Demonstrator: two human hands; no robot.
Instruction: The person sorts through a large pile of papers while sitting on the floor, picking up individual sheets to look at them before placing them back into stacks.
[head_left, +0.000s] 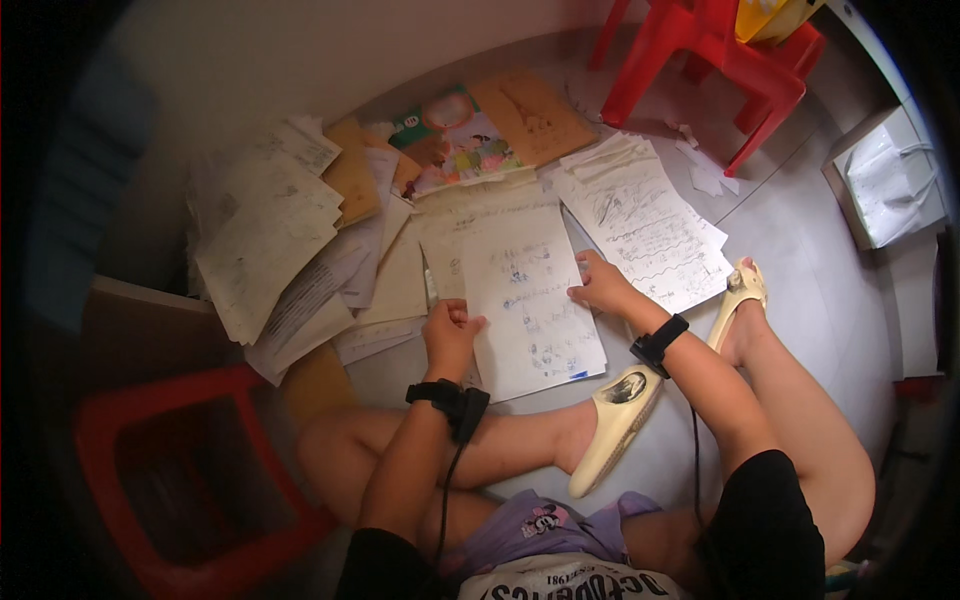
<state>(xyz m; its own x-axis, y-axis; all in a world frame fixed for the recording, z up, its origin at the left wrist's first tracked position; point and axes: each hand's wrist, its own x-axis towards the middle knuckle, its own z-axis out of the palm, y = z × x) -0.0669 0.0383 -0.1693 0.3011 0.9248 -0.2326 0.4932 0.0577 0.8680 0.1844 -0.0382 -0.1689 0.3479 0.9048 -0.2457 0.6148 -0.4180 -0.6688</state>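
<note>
A handwritten sheet of paper (540, 315) lies before me over other sheets, covered in dark and blue pen marks. My left hand (450, 337) pinches its left edge, thumb on top and fingers curled. On the opposite side, my right hand (600, 285) grips the right edge between thumb and fingers. Beneath and behind it is a yellowed sheet (442, 225). To the right, close to my right hand, rests a stack of scribbled papers (637, 217). A loose pile of papers (270, 217) leans at the left.
Behind the papers lie a colourful illustrated booklet (457, 150) and a brown cover (532, 112). A red plastic chair (712, 52) stands at the back right, a red stool (172, 480) at the left. A white box (885, 180) sits far right; torn paper scraps (709, 172) litter the floor.
</note>
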